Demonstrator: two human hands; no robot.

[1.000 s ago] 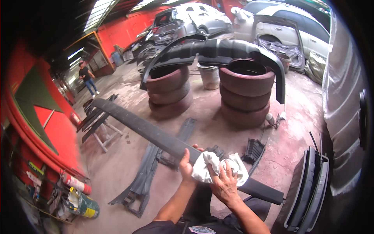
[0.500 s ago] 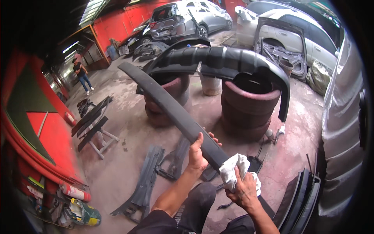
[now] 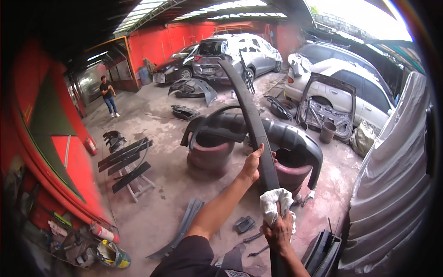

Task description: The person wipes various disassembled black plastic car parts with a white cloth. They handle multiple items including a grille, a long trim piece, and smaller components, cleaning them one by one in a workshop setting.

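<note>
Head view: a silver hatchback (image 3: 214, 62) stands in the upper middle of the frame, a pale sedan (image 3: 369, 106) at upper right. Along the right edge hangs a creased grey sheet (image 3: 392, 194). Just right of centre, a black bumper cover (image 3: 288, 131) lies across two tire stacks (image 3: 210, 159). A person in dark top and jeans (image 3: 109, 94) stands at upper left. The long black trim strip (image 3: 249, 113) rises from the lower edge, right of centre, to the upper middle — tilted left at its top and passing in front of the bumper cover. A red fire extinguisher (image 3: 105, 232) lies at lower left, just above a bucket (image 3: 113, 254). Below the frame's centre, a crumpled white cloth (image 3: 274, 203) touches the strip. The left hand (image 3: 253, 164) grips the strip above it — thumb on the near face, fingertips showing past the right edge. The right hand (image 3: 279, 231) holds the cloth against the strip, fingers partly buried in its folds.
</note>
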